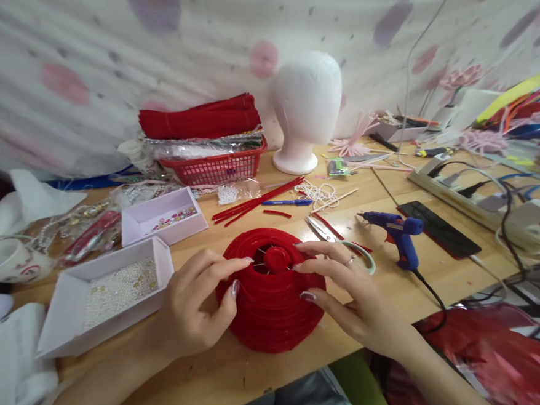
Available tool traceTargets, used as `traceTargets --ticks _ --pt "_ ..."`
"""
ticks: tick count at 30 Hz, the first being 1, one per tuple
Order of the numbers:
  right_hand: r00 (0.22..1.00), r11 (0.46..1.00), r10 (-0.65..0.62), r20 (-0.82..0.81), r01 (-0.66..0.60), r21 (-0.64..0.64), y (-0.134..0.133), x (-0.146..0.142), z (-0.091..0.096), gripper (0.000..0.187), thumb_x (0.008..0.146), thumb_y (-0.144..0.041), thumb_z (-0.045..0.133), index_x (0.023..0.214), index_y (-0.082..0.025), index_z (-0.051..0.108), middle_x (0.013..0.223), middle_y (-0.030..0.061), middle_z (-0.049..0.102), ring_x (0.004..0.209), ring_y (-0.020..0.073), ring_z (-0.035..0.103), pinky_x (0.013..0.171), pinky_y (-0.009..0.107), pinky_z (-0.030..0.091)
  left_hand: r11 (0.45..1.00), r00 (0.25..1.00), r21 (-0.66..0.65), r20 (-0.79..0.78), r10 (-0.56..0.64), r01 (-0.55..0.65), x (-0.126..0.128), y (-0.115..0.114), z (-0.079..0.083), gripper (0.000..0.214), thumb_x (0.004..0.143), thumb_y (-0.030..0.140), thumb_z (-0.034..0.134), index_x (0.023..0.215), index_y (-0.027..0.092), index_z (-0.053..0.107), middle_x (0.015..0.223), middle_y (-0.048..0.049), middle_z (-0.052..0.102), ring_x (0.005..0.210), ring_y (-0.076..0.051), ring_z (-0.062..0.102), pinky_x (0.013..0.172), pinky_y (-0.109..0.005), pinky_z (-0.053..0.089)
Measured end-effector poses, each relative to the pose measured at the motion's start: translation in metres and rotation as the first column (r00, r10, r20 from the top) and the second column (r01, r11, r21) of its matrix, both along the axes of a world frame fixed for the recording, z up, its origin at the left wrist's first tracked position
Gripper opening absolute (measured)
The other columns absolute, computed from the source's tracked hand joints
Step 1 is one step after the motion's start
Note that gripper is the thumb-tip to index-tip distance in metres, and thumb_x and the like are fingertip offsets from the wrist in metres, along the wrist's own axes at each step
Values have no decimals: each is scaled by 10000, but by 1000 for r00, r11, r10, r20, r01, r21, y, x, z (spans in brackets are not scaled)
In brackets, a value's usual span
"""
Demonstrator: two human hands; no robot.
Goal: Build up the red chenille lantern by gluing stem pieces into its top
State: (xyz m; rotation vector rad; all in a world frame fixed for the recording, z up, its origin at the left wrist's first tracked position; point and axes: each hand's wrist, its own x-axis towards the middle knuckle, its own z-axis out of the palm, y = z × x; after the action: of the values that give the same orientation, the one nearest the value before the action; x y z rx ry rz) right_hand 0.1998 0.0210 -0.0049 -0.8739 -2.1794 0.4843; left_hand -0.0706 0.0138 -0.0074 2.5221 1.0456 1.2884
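In front of me on the table sits a round red ribbed lantern [277, 317], covered in fuzzy red strips. Its top opening shows thin wires and a small red disc [276, 260] in the middle. My left hand [201, 299] touches the left of the rim with its index finger, the thumb apart from it. On the other side, my right hand [349, 288] lies with spread fingers on the lantern's upper right. Behind the lantern are scissors [322, 229], partly hidden by my right hand, and red pipe cleaners [263, 199].
A blue glue gun [395, 230] and a phone [439, 228] lie to the right, near a power strip [474, 195]. Left stand white boxes of pearls [59, 311] and gems [132, 224]. Behind are a red basket [221, 169] and foam head [307, 100].
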Motion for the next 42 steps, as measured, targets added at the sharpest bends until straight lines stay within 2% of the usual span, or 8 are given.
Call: traceTargets --ticks 8,10,13,15,19,28,37,42 --pt "987 982 161 11 -159 -97 27 2 23 186 976 -107 514 1045 -232 633 1167 68 596 1139 179 583 985 356 507 967 980 -170 25 198 -191 25 -22 11 264 946 164 608 1180 285 623 1155 -39 548 1130 -180 572 1013 -359 505" --pt "975 973 212 72 -203 -112 34 3 30 213 966 -79 494 1035 -225 633 1178 77 596 1149 192 575 979 379 505 941 966 -237 37 256 -241 32 -30 5 508 887 258 705 1352 300 505 1364 -84 479 1328 -260 479 1131 -495 436" --pt "953 954 280 114 -262 -147 42 4 34 202 980 -96 469 1012 -221 624 1238 88 590 1169 204 568 985 406 501 858 934 -409 36 356 -311 43 -42 -8 1164 680 367 874 1561 297 118 1605 -177 209 1500 -408 266 1164 -663 353" --pt "945 946 306 112 -289 -149 45 4 33 209 981 -91 454 1016 -219 615 1252 87 588 1166 203 564 979 405 501 795 919 -506 14 395 -335 49 -47 -15 1307 605 375 907 1561 295 19 1609 -210 177 1487 -451 286 1132 -700 374" --pt "964 965 258 70 -254 -57 39 1 27 266 941 -20 439 1024 -214 600 1215 84 605 1125 201 566 936 388 503 793 937 -521 -38 348 -316 45 -41 -18 1239 637 328 858 1549 268 22 1594 -237 212 1453 -446 367 1109 -682 418" --pt "997 997 74 34 -74 -19 10 -7 26 249 966 -64 474 989 -223 664 1117 76 619 1056 197 597 885 365 517 795 994 -606 -56 -96 42 4 -7 4 1282 606 200 865 1557 305 10 1637 -196 256 1507 -395 318 1184 -607 371" --pt "961 979 199 191 -205 16 24 -1 44 296 938 -43 454 970 -234 678 1173 79 630 1065 213 589 901 391 513 806 981 -592 -145 -129 18 1 -14 15 1201 670 261 872 1572 362 86 1647 -163 239 1519 -407 287 1190 -646 338" --pt "955 958 172 241 -219 185 22 -3 45 301 934 -27 459 1003 -218 683 1184 104 633 1082 248 524 874 414 499 849 1000 -528 -11 -24 15 8 -22 15 787 877 327 736 1509 398 274 1600 -95 324 1520 -314 298 1224 -577 336"
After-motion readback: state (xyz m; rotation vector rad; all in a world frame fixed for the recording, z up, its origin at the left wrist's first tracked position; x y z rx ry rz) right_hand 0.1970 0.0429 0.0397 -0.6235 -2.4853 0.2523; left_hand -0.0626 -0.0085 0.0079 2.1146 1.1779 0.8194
